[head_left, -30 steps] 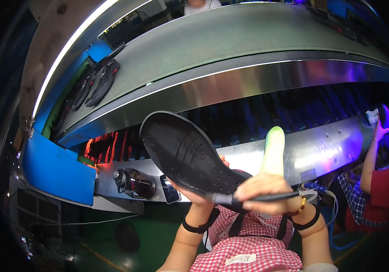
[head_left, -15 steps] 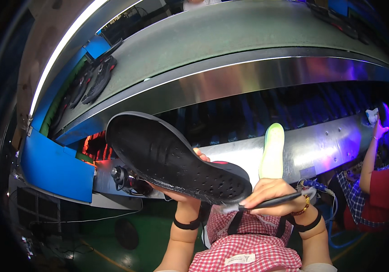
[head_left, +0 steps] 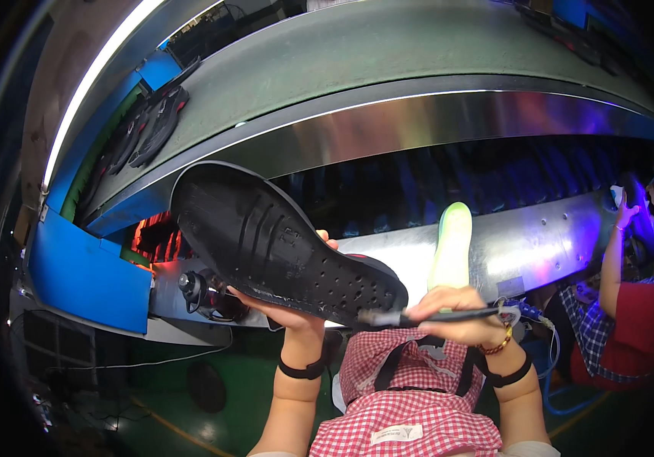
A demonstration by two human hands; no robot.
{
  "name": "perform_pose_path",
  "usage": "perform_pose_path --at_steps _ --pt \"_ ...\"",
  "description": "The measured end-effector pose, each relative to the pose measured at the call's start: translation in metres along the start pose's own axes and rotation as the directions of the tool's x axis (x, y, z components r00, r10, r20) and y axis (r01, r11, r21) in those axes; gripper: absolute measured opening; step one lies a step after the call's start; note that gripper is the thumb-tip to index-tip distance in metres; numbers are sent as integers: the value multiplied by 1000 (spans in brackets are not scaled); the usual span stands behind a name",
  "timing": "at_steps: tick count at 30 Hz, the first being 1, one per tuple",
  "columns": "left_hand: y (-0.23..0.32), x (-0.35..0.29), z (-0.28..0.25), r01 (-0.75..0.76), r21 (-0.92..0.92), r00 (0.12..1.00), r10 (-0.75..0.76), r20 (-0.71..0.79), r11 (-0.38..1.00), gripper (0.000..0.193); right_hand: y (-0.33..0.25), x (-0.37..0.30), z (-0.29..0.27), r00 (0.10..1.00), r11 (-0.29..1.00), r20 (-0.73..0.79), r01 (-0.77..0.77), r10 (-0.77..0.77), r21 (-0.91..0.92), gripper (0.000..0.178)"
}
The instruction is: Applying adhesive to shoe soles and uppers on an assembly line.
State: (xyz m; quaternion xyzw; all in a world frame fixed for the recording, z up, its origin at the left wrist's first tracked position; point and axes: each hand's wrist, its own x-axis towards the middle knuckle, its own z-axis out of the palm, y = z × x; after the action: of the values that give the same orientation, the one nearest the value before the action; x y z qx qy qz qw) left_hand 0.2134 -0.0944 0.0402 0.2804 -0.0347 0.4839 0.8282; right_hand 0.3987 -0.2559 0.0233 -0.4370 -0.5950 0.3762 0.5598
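My left hand [head_left: 290,311] grips a large black shoe sole [head_left: 254,232] from below and behind, fingertips showing past its far edge. The sole is tilted, its broad end up to the left and its heel, dotted with small holes, nearer me. Closed round a dark-handled brush [head_left: 464,314] is my right hand [head_left: 456,301]. The brush's pale bristles overlap the sole's near edge by the heel; whether they touch it, I cannot tell. A thin tube seems to run from the handle's rear end. Just beyond my right hand lies a yellow-green insole [head_left: 452,244].
A metal ledge [head_left: 525,247] runs below a green conveyor belt [head_left: 327,72] carrying dark shoes [head_left: 161,126] at the left. A dark bottle [head_left: 212,297] stands left of my left hand. At right, a co-worker [head_left: 631,320] in red handles a dark shoe part.
The brush in my right hand has moved left and up, onto the sole's heel edge. The sole has shifted slightly left and up and turned a little.
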Motion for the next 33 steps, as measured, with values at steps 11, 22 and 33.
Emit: perform_pose_path --at_steps 11,22,33 --pt "-13 0 30 6 205 1000 -10 14 979 100 8 -10 10 989 897 -128 -13 78 443 23" --pt "-20 -28 -23 429 253 897 -441 -9 867 93 -34 2 5 976 996 218 -36 18 78 20" --pt "-6 -10 3 797 259 557 -830 31 545 71 -31 20 -20 907 987 403 155 -124 -46 24"
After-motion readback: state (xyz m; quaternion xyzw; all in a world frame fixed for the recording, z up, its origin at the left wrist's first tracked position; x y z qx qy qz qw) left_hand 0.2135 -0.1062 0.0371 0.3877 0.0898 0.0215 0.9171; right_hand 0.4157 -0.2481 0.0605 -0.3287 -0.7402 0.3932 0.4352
